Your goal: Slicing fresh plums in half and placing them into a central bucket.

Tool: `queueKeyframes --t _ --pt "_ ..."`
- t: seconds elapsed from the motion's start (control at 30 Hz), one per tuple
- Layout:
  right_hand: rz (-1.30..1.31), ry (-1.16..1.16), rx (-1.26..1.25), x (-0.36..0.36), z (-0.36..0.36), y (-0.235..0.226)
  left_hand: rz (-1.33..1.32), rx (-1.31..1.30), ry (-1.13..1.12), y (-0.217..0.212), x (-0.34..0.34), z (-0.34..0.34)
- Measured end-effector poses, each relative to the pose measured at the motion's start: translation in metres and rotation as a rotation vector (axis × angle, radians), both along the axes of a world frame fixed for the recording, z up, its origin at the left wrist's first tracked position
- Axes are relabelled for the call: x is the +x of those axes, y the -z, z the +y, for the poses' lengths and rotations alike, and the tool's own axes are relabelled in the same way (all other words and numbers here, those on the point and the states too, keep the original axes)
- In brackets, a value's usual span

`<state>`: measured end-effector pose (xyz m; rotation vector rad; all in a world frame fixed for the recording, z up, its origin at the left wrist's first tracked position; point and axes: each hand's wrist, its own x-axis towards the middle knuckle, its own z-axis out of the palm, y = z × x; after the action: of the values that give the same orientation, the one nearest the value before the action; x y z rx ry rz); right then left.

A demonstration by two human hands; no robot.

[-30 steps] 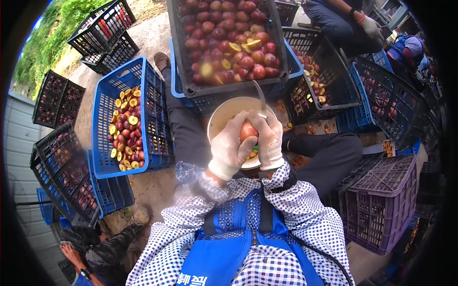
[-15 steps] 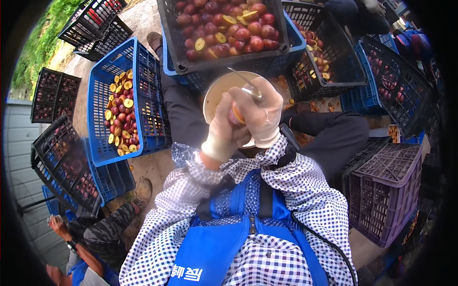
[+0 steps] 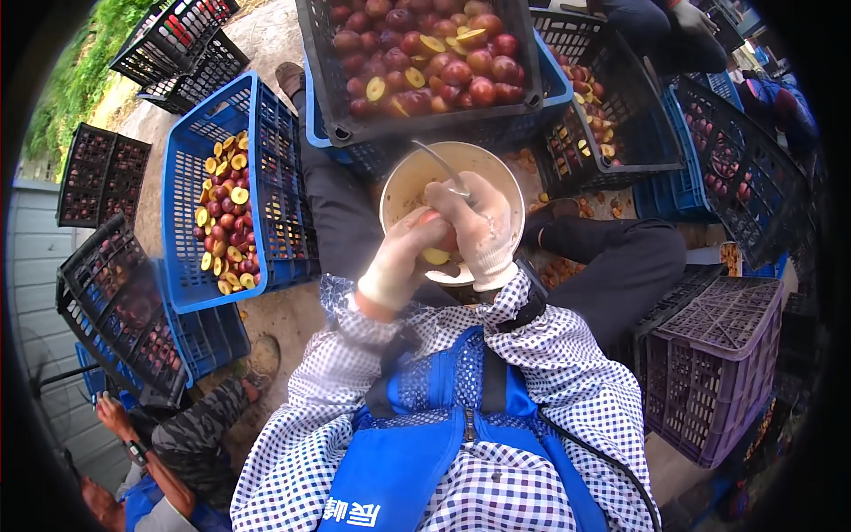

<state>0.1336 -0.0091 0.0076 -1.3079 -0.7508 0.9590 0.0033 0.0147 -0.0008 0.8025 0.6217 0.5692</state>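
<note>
Over the cream bucket (image 3: 403,182) we bend both gloved hands together: our left hand (image 3: 403,257) grips one plum (image 3: 436,244), our right hand (image 3: 479,230) clenches one metal tool (image 3: 441,166).

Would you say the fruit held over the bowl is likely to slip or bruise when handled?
Probably slippery: the fruit is cut open, showing wet yellow flesh. Likely soft, so easily bruised. Both gloved hands, left hand and right hand, cup it.
</note>
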Motion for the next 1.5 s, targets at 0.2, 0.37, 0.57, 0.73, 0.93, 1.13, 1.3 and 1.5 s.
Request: queueKeyframes --t 0.2,0.37,0.57,0.73,0.93,1.13,1.3,1.5 --pt "0.354 -0.021 -0.097 -0.009 0.008 -0.028 -0.517 -0.109 -0.545 0.002 -0.122 0.049" --pt "0.341 0.088 -0.236 0.014 -0.008 0.001 -0.216 -0.003 -0.528 -0.016 -0.128 0.091" --pt "0.271 0.049 -0.345 0.031 -0.036 0.013 0.993 1.232 -0.232 -0.030 0.052 0.176" --pt "0.322 0.126 -0.400 0.042 -0.039 0.023 1.011 1.402 0.017 0.021 0.086 0.222" --pt "0.402 0.069 -0.398 0.043 -0.033 0.031 1.090 1.242 -0.201 0.010 0.082 0.280" --pt "0.337 0.013 -0.495 0.036 -0.032 0.040 1.364 1.554 0.104 0.019 0.111 0.314" --pt "0.306 0.015 -0.454 0.035 -0.031 0.049 0.963 1.028 -0.108 0.003 0.092 0.304" --pt "0.299 0.015 -0.436 0.033 -0.031 0.050 0.724 0.823 0.155 0.007 0.053 0.305"
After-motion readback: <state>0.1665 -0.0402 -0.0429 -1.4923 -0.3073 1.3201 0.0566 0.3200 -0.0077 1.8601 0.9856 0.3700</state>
